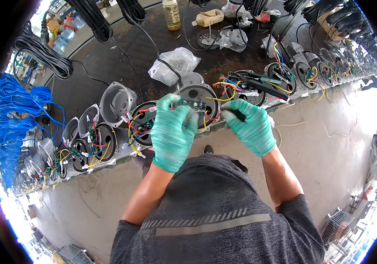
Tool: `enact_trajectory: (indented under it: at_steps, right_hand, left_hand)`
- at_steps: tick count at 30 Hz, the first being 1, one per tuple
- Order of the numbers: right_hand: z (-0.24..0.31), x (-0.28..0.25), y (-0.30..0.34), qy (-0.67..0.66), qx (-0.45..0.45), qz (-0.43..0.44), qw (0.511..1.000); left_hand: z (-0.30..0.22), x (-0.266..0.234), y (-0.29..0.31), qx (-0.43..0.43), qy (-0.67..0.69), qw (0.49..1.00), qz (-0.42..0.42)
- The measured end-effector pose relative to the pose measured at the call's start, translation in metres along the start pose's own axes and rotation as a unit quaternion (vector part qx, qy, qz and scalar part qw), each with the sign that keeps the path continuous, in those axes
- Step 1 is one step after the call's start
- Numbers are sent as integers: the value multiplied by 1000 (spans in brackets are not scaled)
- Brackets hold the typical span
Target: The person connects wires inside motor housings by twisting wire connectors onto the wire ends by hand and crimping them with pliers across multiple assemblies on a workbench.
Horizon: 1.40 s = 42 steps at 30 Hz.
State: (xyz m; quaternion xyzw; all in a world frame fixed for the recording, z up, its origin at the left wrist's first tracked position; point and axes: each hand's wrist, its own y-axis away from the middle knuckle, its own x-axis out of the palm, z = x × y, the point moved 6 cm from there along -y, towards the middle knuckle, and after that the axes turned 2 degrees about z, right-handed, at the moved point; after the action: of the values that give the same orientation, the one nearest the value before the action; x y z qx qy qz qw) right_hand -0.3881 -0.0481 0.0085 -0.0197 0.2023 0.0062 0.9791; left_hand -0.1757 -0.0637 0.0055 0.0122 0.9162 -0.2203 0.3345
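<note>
My left hand [174, 132], in a green-and-white knitted glove, is closed on the edge of a small green circuit board [193, 104]. The board sits over a round grey metal housing [189, 93] at the bench's front edge, with red and yellow wires around it. My right hand [251, 125], gloved the same way, is curled with thumb and forefinger together just right of this housing; what is between the fingertips, if anything, is too small to tell. A black-handled hand tool [264, 84] lies across the neighbouring housing to the right, among colored wires.
More housings [117, 104] with wires and boards line the bench edge on both sides. A crumpled plastic bag [174, 66] lies behind the middle one. Farther back stand a bottle of yellowish liquid [171, 15] and a plastic jug [208, 18]. Black cable bundles [43, 55] and blue cables [21, 114] hang left.
</note>
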Motion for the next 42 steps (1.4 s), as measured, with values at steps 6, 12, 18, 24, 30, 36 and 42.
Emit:
enact_trajectory:
  at_steps: [6,12,18,24,30,36,42]
  right_hand:
    - [-11,-12,-3,40,34,-33,998]
    - [10,-4,-10,83,-77,-6,994]
    - [18,5,-17,119,-153,35,980]
    - [39,17,-18,272,-337,92,897]
    - [55,38,-27,428,-408,104,800]
    - [60,43,-34,459,-401,84,788]
    - [45,48,-38,443,-352,109,817]
  left_hand:
    - [23,-2,16,-34,60,997,-20]
    - [32,1,10,-107,72,991,-30]
    - [29,-1,3,-87,61,994,-9]
    - [30,4,3,-17,47,999,4]
    - [25,14,-1,10,38,998,44]
    - [15,12,-3,32,2,998,50]
    - [16,12,-2,45,16,998,41]
